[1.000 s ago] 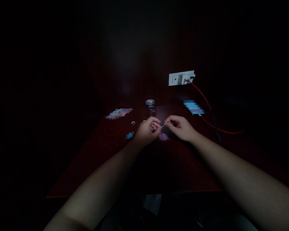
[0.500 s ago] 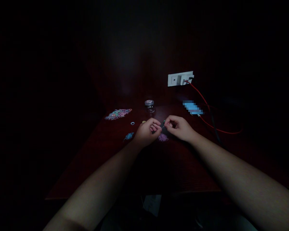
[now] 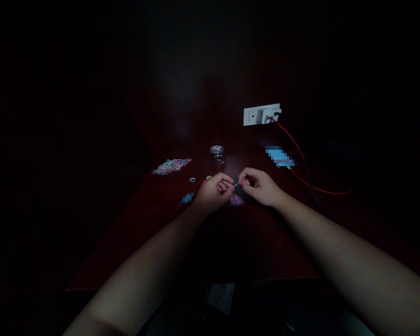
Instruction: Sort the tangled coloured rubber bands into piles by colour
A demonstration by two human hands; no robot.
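Between my two hands a thin, pale rubber band (image 3: 236, 185) is drawn out into a short line. My left hand (image 3: 215, 192) pinches its left end with thumb and fingers. The other end is in the pinch of my right hand (image 3: 259, 184). Just below the fingertips lies a small heap of purple rubber bands (image 3: 236, 200) on the dark red table. A blue heap of bands (image 3: 187, 198) is left of my left hand. Behind that hand a yellow band (image 3: 209, 177) shows in part, and a single blue band (image 3: 192, 179) lies beside it.
A larger pile of mixed bands (image 3: 171, 166) is at the back left. A clear lidded jar (image 3: 217, 154) stands near the wall. At the right lies a phone (image 3: 280, 156) on a red cable (image 3: 294, 137), which runs to a charger in the wall socket (image 3: 254, 115).
The band between my fingertips now shows as a clearer, straighter line. Both hands have stayed almost in the same place.
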